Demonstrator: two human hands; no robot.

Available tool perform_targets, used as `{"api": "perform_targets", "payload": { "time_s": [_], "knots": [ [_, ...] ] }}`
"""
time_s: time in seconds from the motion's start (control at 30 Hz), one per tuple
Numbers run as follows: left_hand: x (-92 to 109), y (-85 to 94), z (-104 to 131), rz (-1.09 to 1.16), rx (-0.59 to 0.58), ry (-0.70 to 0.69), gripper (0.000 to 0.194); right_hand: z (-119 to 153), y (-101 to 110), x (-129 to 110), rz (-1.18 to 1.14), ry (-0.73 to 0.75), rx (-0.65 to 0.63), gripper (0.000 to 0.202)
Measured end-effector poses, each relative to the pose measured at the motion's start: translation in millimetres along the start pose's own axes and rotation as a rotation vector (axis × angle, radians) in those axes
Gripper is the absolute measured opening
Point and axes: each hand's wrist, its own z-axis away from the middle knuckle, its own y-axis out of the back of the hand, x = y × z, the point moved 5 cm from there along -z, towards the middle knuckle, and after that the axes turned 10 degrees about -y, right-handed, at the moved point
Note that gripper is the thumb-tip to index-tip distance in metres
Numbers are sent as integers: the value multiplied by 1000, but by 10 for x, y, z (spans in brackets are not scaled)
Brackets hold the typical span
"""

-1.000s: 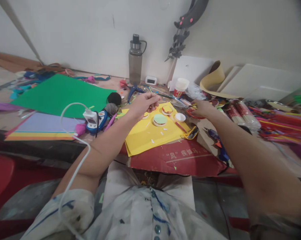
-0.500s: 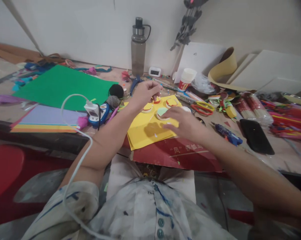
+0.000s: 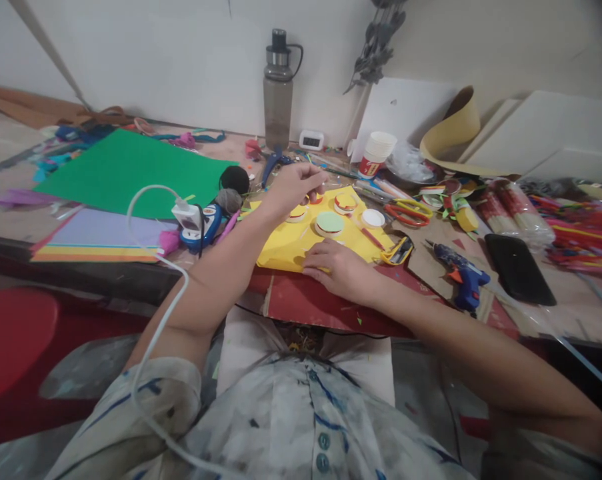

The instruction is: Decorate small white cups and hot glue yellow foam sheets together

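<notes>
My left hand [image 3: 301, 185] hovers over the back of the yellow paper [image 3: 281, 250] with its thumb and fingers pinched together. Whatever it may hold is too small to make out. On the front part of that paper, my right hand [image 3: 338, 268] rests with its fingers bent and pressed together; what lies under the fingertips is hidden. Just beyond it sits a round layered piece with a pale green top [image 3: 329, 223]. Farther back is a round piece with yellow and red on top [image 3: 345, 202]. A similar piece [image 3: 297, 213] is partly covered by my left forearm. A white disc [image 3: 373, 218] lies at the right.
To the right lie orange-handled scissors [image 3: 408, 213], a yellow-black tool [image 3: 397, 252], a blue glue gun [image 3: 461, 277] and a black phone [image 3: 519, 269]. Green sheet [image 3: 135, 173], power strip [image 3: 201, 227] and white cable stand left. A bottle [image 3: 277, 100] and paper cup [image 3: 375, 157] are behind.
My right hand has moved from beside the green-topped piece toward the paper's near edge, and its spread fingers have drawn together. My left hand stays nearly in place.
</notes>
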Motion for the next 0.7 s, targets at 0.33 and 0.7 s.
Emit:
{"api": "perform_targets", "payload": {
  "time_s": [0.33,0.7],
  "knots": [
    [25,-6,21,-15,0,-1,22,-8,5,50,-120,-88,45,20],
    [27,-40,31,-151,-265,-15,16,79,-42,-95,49,-70,133,15]
  ]
}}
